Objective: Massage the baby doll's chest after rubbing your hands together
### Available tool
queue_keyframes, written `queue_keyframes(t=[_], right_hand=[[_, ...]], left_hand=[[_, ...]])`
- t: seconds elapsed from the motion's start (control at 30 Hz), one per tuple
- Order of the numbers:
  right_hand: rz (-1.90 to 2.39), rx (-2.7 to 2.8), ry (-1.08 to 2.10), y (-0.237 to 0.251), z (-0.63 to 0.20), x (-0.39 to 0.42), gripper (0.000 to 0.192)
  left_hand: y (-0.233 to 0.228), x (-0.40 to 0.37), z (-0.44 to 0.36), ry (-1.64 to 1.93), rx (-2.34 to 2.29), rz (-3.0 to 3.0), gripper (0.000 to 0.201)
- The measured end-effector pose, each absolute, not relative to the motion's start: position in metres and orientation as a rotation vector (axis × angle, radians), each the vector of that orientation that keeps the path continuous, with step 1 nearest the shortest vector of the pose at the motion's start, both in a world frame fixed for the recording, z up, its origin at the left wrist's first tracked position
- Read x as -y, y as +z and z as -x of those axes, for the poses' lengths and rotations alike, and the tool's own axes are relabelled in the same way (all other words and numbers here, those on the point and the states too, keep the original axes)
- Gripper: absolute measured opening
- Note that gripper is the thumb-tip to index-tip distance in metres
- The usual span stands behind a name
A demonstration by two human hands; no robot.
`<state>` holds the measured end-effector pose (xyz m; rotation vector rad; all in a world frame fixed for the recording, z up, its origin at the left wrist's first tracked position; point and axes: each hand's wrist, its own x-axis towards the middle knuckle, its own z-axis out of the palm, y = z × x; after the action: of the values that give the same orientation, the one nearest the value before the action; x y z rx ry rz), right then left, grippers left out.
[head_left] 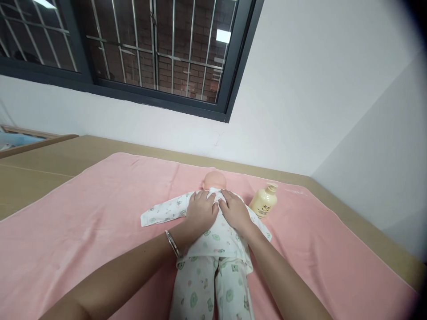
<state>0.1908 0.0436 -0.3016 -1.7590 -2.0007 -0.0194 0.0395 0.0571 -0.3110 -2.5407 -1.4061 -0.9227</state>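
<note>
Currently, a baby doll (213,231) lies face up on a pink towel (83,231), head at 12 o'clock and legs running toward 6 o'clock out of the lower frame edge. The doll wears a white printed sleepsuit (213,275) with small green figures. One sleeve of the suit extends flat across the towel toward 9 o'clock; the other sleeve is largely hidden behind the right forearm.

The left hand (201,210) rests palm down on the doll's chest, fingers spread flat and pointing toward 12 o'clock, fingertips near the collar. It grips nothing; it presses on the fabric. A metal bangle (172,243) sits on the left wrist.

The right hand (235,210) lies palm down just beside the left, at its 3 o'clock side, also flat and open on the upper chest of the garment. The index fingers of both hands nearly meet at the collar below the doll's chin. Whether either thumb pinches fabric cannot be determined.

A cream-coloured pump bottle (264,202) lies tilted on the towel at 2 o'clock from the hands, near the doll's shoulder and just beside the right hand without touching it.

The towel covers a tan bed surface (43,164). A white wall (300,111) stands at 12 o'clock, with a dark-framed barred window (150,53) at 11 o'clock.
</note>
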Motion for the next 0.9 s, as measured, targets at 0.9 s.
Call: queue_keyframes(t=[0.9], right_hand=[[1.733,2.017,-0.054,-0.304,-0.189,-0.045,0.046]], left_hand=[[-0.315,-0.060,-0.038,-1.008,1.393,2.522,0.031]])
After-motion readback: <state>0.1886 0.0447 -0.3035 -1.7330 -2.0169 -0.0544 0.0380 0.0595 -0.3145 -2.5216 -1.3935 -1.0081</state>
